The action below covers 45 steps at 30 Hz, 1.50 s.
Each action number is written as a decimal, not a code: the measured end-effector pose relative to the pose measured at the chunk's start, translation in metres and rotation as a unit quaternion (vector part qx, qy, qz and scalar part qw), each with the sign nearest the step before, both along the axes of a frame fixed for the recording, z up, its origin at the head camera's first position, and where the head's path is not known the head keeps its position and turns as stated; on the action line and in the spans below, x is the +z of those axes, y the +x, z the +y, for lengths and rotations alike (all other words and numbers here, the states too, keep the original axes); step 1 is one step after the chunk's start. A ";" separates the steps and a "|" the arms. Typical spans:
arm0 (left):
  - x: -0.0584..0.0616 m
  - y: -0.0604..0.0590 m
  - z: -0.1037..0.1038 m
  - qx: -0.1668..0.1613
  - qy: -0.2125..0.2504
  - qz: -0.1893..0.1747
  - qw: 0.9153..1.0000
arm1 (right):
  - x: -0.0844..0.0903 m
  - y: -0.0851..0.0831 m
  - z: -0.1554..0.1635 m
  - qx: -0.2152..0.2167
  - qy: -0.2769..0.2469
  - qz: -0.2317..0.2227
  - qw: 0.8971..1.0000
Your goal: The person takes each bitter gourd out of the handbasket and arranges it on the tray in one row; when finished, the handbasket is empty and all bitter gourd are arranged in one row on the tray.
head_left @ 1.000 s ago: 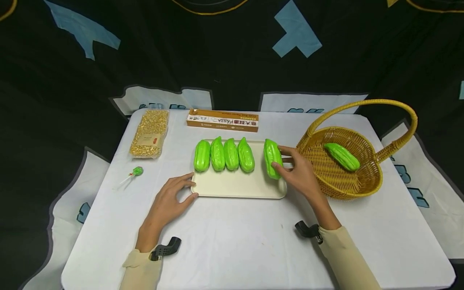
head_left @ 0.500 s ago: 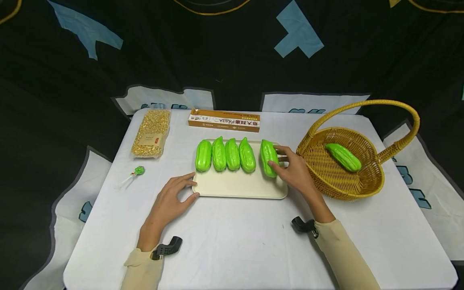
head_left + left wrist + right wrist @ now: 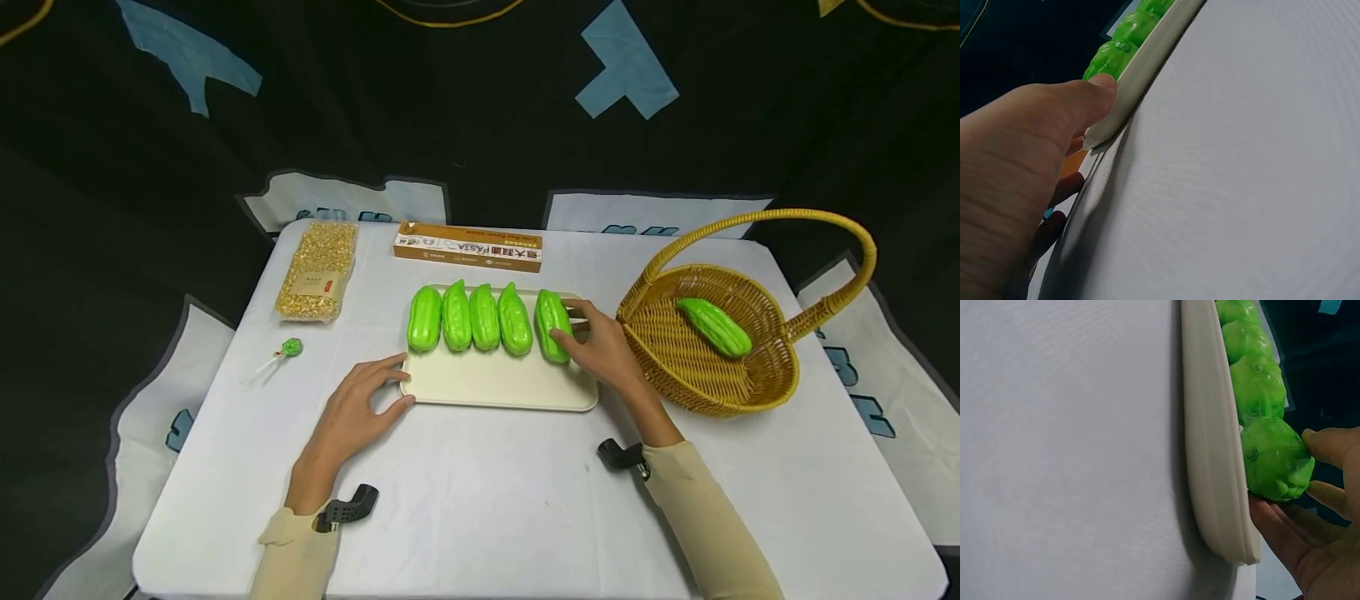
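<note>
A cream tray (image 3: 480, 387) holds a row of several green bitter melons (image 3: 483, 319) at its left and middle. On its right part, my right hand (image 3: 609, 350) holds another bitter melon (image 3: 553, 327), thumb on the near side and fingertips along its right side. In the right wrist view, this bitter melon (image 3: 1275, 459) sits just behind the tray rim (image 3: 1213, 437). My left hand (image 3: 356, 412) touches the tray's left end with spread, relaxed fingers. The left wrist view has that thumb (image 3: 1094, 97) against the tray corner; the other fingers are partly hidden.
To the right stands a wicker basket (image 3: 712, 402) with a tall handle and one bitter melon (image 3: 714, 327) inside. Behind the tray lies a pasta box (image 3: 467, 247). A bag of yellow grains (image 3: 317, 271) and a green lollipop (image 3: 291, 347) lie on the left of the white table (image 3: 480, 508).
My right hand has moved left with its bitter melon, closer to the row on the tray. The left hand stays at the tray's left end. The head view has shifted slightly.
</note>
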<state>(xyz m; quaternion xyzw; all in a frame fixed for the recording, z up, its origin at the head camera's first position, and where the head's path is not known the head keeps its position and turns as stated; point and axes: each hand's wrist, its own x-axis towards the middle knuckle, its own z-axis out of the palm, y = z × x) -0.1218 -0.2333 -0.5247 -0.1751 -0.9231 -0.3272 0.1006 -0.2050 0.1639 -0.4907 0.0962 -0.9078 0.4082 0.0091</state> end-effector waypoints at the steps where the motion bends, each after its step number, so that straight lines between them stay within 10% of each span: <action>1: 0.000 0.000 0.000 0.000 0.000 -0.001 1.000 | -0.001 0.000 0.000 0.001 0.000 0.001 1.000; 45: -0.001 -0.002 -0.001 0.001 -0.005 -0.012 1.000 | -0.001 -0.002 -0.001 0.009 0.032 -0.024 0.999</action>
